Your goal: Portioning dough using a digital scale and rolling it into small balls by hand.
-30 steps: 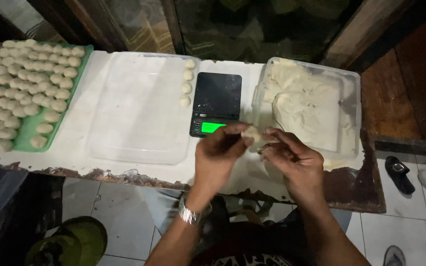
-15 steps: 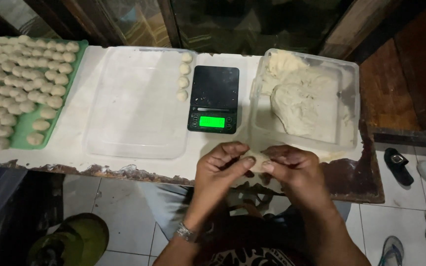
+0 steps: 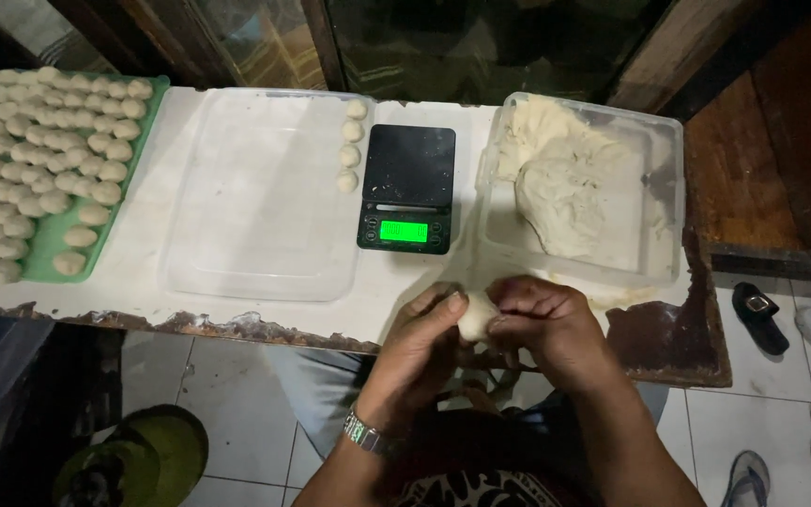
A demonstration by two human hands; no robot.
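A small pale dough piece [image 3: 477, 314] is pinched between my left hand [image 3: 420, 352] and my right hand [image 3: 556, 329], just off the near edge of the white table [image 3: 143, 258]. Behind my hands stands a black scale [image 3: 407, 188] with a lit green display. To its right a clear tub [image 3: 673, 188] holds a large mass of dough [image 3: 565, 178]. A clear tray [image 3: 255, 197] left of the scale carries several dough balls [image 3: 350, 145] in a column along its right edge.
A green tray [image 3: 44, 263] at the far left is packed with several rows of dough balls [image 3: 39, 160]. Sandals [image 3: 757, 314] lie on the tiled floor at the right. A dark wooden frame runs behind the table.
My hands drew back from beside the scale toward the near table edge and closed together around the dough piece. The view shifted slightly.
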